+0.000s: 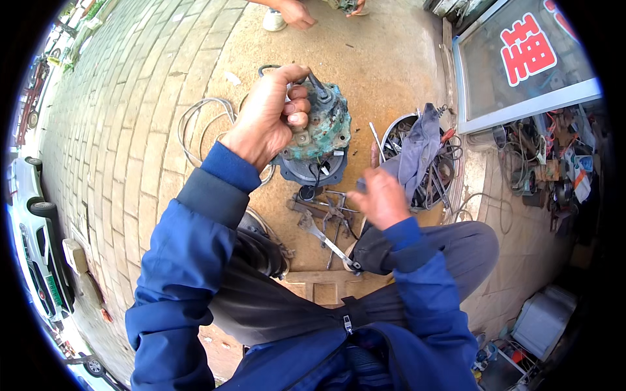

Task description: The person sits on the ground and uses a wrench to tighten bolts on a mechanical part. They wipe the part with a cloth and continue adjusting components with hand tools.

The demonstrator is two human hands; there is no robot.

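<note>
A green, corroded electric motor or pump body (331, 127) stands on the ground before me, a shaft (317, 88) rising from its top. Curled closed beside that shaft is my left hand (270, 114); what its fingers grip, if anything, is hidden. My right hand (381, 195) is smeared by motion, right of the motor's base and close to a grey-blue cloth (420, 146). Between my feet lie an adjustable wrench (329, 241) and a metal puller-like tool (336, 212), with other metal tools about them.
A round tub (391, 133) of tools, partly under the cloth, stands at right. Looped cable (189, 133) lies left of the motor. Another person's hand (297, 14) shows at the top. A framed glass panel (482, 58) and cluttered parts (544, 156) line the right side.
</note>
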